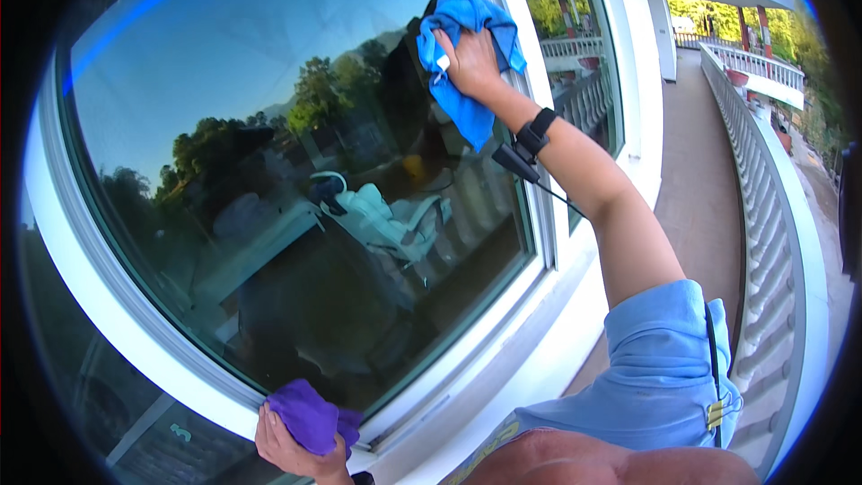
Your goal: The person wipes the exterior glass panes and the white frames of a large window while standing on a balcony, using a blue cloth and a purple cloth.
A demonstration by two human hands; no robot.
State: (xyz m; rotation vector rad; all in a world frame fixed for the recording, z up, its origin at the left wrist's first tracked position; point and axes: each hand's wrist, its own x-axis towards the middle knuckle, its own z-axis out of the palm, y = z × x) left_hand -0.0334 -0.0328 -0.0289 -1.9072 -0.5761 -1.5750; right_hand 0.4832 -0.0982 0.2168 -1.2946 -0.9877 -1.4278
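A blue cloth point(465, 104) lies pressed against the upper right of a large window pane point(256, 182), by its white frame. My right hand point(475, 60) holds this cloth, arm stretched out, with a black strap and cabled device on the wrist. At the bottom of the view, my left hand point(289, 444) grips a bunched purple cloth point(306, 414) near the lower corner of the white window frame point(202, 391). The glass reflects trees and sky, and a light-coloured chair point(390, 219) shows in it or through it; which of the two I cannot tell.
To the right runs a narrow balcony walkway point(693, 168), bounded by a white balustrade point(774, 215). A second window pane point(572, 47) stands beyond the frame, and a window sill point(465, 377) juts out below. Reddish flowerpots point(737, 76) sit along the far railing.
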